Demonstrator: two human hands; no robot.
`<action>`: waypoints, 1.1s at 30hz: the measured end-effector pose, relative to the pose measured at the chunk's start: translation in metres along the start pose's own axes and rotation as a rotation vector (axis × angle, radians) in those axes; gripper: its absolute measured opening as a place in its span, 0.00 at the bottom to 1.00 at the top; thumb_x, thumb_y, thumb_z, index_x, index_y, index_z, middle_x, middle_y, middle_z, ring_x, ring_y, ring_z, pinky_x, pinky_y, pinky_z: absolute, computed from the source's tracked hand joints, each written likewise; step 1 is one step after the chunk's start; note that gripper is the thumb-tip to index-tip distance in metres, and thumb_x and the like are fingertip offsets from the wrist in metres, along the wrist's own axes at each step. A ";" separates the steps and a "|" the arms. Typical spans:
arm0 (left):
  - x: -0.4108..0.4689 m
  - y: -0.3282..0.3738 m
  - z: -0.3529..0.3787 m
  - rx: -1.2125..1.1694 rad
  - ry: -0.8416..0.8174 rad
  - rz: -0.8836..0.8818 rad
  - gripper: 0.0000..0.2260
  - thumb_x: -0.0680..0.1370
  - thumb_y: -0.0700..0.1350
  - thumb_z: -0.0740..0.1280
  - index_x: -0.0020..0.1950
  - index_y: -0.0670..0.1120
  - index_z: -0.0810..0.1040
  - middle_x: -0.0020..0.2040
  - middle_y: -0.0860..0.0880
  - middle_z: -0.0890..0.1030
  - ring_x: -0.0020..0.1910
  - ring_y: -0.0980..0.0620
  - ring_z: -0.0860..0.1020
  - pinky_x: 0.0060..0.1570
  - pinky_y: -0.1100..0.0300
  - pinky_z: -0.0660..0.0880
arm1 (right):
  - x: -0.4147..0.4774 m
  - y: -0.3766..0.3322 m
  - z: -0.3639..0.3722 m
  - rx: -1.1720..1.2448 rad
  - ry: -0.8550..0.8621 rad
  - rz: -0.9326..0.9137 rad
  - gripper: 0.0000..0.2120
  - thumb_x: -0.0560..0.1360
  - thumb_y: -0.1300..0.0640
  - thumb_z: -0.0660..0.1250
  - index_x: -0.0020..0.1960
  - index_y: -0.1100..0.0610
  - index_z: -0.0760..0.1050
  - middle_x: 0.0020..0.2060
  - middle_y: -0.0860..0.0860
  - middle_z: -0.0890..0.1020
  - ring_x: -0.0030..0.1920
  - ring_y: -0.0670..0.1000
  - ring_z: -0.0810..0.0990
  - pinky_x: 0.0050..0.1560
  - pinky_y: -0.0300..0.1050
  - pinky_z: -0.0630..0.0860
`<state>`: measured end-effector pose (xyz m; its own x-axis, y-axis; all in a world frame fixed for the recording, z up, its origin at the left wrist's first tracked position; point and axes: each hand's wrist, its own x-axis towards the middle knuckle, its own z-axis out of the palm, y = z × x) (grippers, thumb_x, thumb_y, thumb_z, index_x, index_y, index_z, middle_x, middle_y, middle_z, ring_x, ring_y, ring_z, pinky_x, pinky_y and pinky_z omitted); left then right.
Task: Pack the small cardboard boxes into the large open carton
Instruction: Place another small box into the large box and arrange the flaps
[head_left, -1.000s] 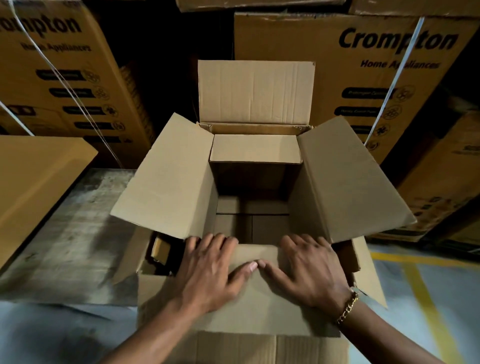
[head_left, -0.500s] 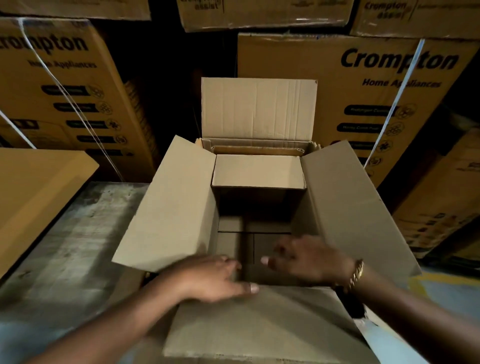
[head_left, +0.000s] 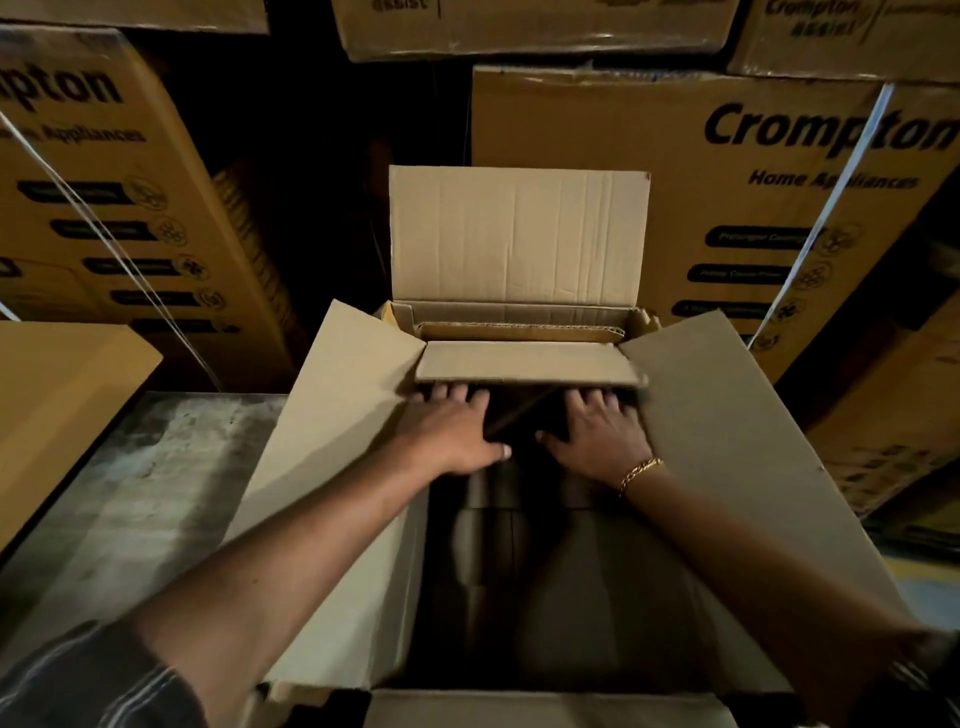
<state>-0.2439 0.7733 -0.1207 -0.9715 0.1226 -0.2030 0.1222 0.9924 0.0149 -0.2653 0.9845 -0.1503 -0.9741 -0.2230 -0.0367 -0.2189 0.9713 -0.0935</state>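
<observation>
1. Head view, state: the large carton stands open with its flaps spread. Small boxes lie in deep shadow on its bottom. Both hands reach to the far wall. The left hand and right hand are wide, fingers straight and spread, visibly gripping nothing.
2. The fingertips sit beneath a flat cardboard panel at the far wall. Whether it is a small box or an inner flap cannot be told. Upward pressure could crease or dislodge it.
3. Light inside is poor, so gaps between the small boxes are hard to judge. A box may seat crooked or jam.
4. The forearms pass close over the side flaps. A nudged flap could fold inward and block loading.
5. The bracelet could snag a raw cardboard edge.
6. Weight leaned on the far wall could shove the carton toward the stacked printed cartons.
</observation>
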 end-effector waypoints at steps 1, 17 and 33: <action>0.009 -0.003 -0.011 0.031 0.100 -0.002 0.40 0.73 0.71 0.59 0.79 0.50 0.57 0.76 0.44 0.63 0.74 0.40 0.62 0.67 0.42 0.64 | 0.010 0.001 -0.010 0.000 0.067 -0.026 0.38 0.74 0.32 0.58 0.76 0.54 0.58 0.74 0.61 0.65 0.75 0.62 0.61 0.71 0.60 0.63; 0.176 -0.038 -0.023 -0.028 0.357 -0.010 0.42 0.73 0.78 0.45 0.81 0.58 0.45 0.83 0.48 0.42 0.80 0.38 0.39 0.73 0.32 0.41 | 0.154 0.023 -0.048 -0.050 0.156 -0.092 0.40 0.76 0.28 0.42 0.82 0.48 0.46 0.82 0.52 0.45 0.81 0.59 0.45 0.77 0.66 0.49; 0.184 -0.036 0.012 -0.052 0.424 -0.025 0.41 0.72 0.78 0.38 0.81 0.59 0.44 0.83 0.52 0.43 0.80 0.43 0.38 0.70 0.27 0.49 | 0.160 0.029 -0.004 0.022 0.180 -0.023 0.37 0.77 0.28 0.40 0.81 0.43 0.42 0.82 0.46 0.42 0.81 0.55 0.40 0.72 0.70 0.56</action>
<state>-0.4246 0.7598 -0.1699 -0.9730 0.0811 0.2161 0.0975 0.9930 0.0664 -0.4275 0.9770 -0.1545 -0.9637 -0.2246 0.1441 -0.2416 0.9636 -0.1141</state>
